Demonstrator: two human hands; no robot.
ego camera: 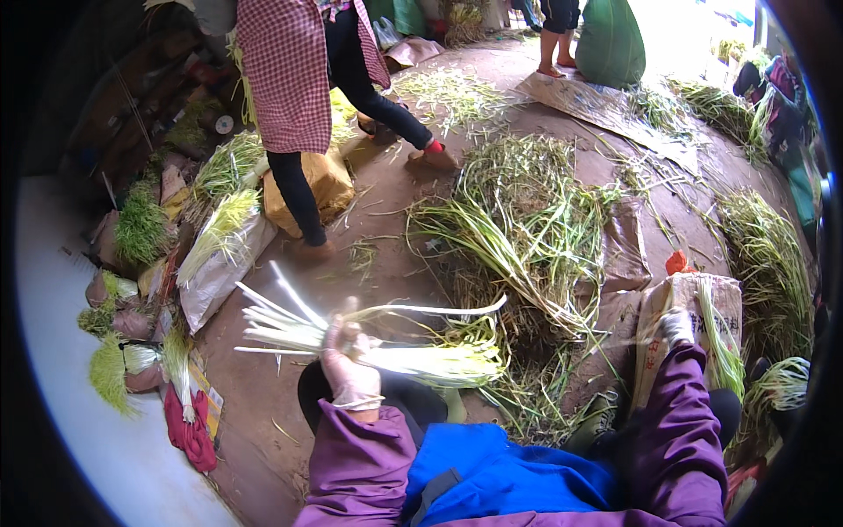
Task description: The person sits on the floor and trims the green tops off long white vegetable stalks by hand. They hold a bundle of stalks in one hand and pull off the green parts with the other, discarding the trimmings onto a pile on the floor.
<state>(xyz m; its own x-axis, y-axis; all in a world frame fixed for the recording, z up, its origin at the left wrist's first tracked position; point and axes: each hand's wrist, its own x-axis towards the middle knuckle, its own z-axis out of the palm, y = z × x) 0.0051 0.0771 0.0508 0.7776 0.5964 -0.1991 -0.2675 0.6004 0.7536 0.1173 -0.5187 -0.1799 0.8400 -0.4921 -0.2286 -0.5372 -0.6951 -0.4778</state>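
Note:
My left hand [349, 356], in a thin pale glove, grips a bunch of blanched chives [435, 362]. Their white stems fan out to the left and the yellow leaves lie to the right over my knee. One long stalk [435, 307] stands apart from the bunch. My right hand [677, 326], gloved and blurred, is over a block wrapped in a printed woven sack [658, 296]; I cannot tell whether its fingers hold anything. Just right of that hand, a few pale green chives [716, 329] hang over the sack's edge.
A large heap of green and withered leaves [527, 217] lies before me. At left, chive bundles rest on a white sack [227, 283] and along a wall [59, 316]. A person in a checked apron [283, 79] walks past a yellow sack [316, 191]. Another stands by a green bag [611, 46].

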